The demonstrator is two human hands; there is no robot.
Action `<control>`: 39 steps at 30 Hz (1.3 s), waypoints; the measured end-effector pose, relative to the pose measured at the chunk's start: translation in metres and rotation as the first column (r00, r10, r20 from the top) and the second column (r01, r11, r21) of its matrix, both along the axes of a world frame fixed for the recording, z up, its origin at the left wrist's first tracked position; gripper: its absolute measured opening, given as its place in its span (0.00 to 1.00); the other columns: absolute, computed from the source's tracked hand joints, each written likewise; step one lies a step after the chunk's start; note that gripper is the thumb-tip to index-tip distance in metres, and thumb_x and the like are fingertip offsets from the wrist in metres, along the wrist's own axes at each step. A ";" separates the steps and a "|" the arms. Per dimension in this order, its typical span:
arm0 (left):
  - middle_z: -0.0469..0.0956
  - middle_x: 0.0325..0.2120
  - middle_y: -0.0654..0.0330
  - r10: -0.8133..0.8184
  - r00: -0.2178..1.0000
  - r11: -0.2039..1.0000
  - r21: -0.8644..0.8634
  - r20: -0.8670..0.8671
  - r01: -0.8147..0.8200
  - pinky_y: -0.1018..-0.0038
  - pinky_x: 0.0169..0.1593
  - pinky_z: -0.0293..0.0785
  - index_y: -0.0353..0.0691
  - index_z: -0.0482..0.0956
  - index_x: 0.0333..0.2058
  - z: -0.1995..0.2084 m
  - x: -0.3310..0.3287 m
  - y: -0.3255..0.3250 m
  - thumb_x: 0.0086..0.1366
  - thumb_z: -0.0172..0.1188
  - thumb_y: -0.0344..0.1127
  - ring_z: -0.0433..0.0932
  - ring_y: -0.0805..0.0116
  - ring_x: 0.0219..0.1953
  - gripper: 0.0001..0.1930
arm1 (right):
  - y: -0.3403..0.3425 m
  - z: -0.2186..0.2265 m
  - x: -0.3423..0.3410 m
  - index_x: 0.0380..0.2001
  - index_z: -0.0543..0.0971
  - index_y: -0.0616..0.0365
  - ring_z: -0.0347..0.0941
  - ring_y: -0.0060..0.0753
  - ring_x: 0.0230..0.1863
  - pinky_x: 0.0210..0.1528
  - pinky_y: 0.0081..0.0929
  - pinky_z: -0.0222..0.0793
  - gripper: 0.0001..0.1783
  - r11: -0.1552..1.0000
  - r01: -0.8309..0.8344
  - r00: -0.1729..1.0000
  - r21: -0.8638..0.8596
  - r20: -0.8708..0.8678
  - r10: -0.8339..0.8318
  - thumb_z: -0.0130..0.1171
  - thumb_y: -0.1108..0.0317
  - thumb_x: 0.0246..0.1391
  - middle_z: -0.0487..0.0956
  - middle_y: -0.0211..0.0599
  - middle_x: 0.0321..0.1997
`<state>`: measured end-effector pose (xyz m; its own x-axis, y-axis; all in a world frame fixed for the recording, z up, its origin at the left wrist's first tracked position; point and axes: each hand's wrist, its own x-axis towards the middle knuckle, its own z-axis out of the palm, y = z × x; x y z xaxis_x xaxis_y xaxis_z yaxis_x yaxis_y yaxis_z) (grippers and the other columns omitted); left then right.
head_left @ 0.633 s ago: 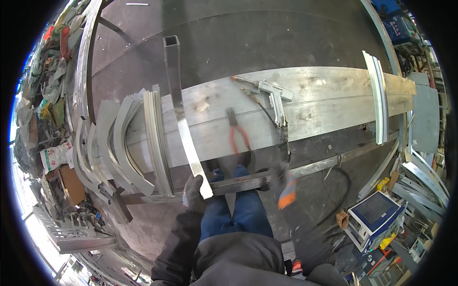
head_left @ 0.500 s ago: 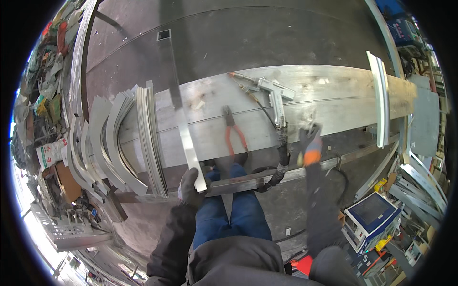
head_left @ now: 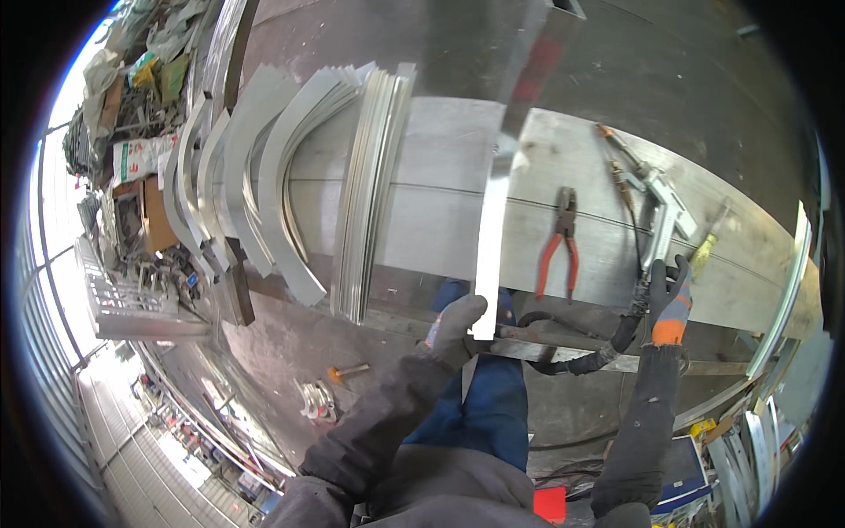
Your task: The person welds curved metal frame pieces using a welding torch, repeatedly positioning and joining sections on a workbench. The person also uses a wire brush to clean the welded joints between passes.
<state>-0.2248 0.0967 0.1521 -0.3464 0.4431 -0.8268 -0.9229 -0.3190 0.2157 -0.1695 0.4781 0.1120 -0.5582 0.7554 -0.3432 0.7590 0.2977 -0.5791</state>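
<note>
Tube (head_left: 494, 216) reaches across the bench (head_left: 440, 216), its near end clamped in the left hand (head_left: 459, 322); the right hand (head_left: 671, 304), fingers apart, is just beside the torch (head_left: 666, 218) and a yellow tool (head_left: 704, 253), contact unclear. Pliers (head_left: 566, 218) lie between tube and torch, the cable (head_left: 625, 333) crosses the near rail (head_left: 627, 362), strips (head_left: 365, 195) crowd the left

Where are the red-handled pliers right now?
In the head view, the pliers lie right of centre on the metal surface, between the square metal tube in the left hand and the gun-shaped torch.
</note>
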 end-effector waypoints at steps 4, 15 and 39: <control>0.80 0.29 0.56 -0.140 0.964 0.960 -0.271 -0.226 0.075 0.70 0.24 0.73 0.37 0.76 0.43 0.001 0.011 -0.003 0.71 0.60 0.54 0.76 0.66 0.22 0.22 | -0.009 -0.017 -0.011 0.57 0.76 0.64 0.76 0.31 0.38 0.41 0.33 0.73 0.28 0.961 -0.192 0.971 0.197 -0.105 0.216 0.67 0.57 0.61 0.82 0.41 0.41; 0.79 0.29 0.58 0.128 0.976 0.980 0.129 0.176 -0.152 0.76 0.20 0.64 0.39 0.76 0.49 -0.033 0.015 -0.022 0.70 0.63 0.57 0.72 0.73 0.20 0.25 | -0.020 0.013 -0.010 0.51 0.77 0.64 0.76 0.27 0.37 0.42 0.30 0.73 0.22 0.937 -0.075 0.989 -0.341 -0.143 0.027 0.65 0.60 0.59 0.80 0.34 0.39; 0.77 0.29 0.66 0.237 0.952 0.963 0.080 0.196 -0.256 0.82 0.26 0.68 0.43 0.79 0.42 -0.045 0.011 0.010 0.66 0.67 0.57 0.75 0.80 0.28 0.22 | -0.274 0.178 0.088 0.70 0.62 0.61 0.68 0.44 0.68 0.68 0.46 0.66 0.38 0.506 0.169 0.934 -0.846 -0.026 -0.355 0.56 0.47 0.68 0.72 0.47 0.66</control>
